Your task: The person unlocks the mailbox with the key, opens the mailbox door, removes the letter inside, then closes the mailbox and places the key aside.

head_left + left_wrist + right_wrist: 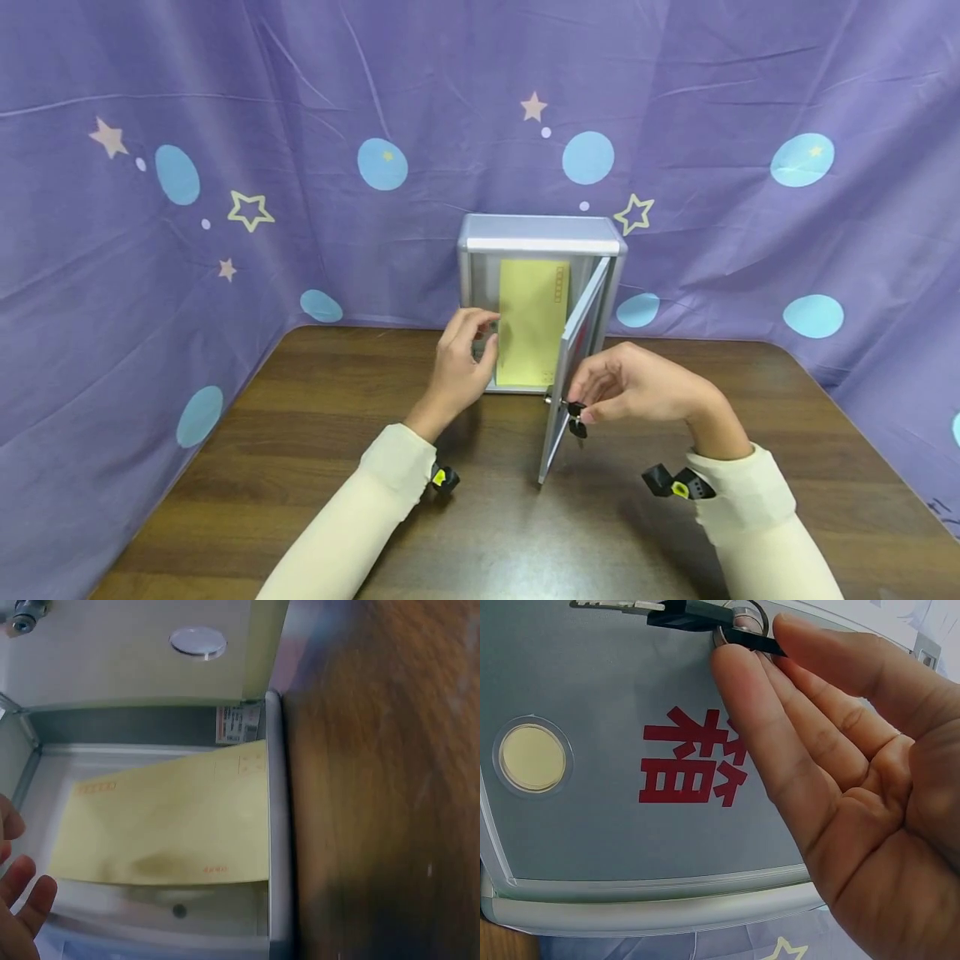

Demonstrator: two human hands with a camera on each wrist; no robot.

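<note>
We are seeing one metal box (542, 227) standing on one wooden table (300, 433), with one patterned curtain (465, 100) hanging behind it. Its single door (615, 832) is standing ajar at the box's right, and one round window (532, 759) and red lettering (676, 781) are showing there. One yellow envelope (532, 325) is standing inside the box. At the box's opening, toward its left, the left hand (459, 358) is hovering, thumb and curved fingers apart; we cannot quite tell whether they are touching the envelope. Before the box, at its door, the right hand (637, 385) is pinching one black-headed key (751, 640) between thumb and forefinger, while a second key (686, 615) is dangling beside it.
</note>
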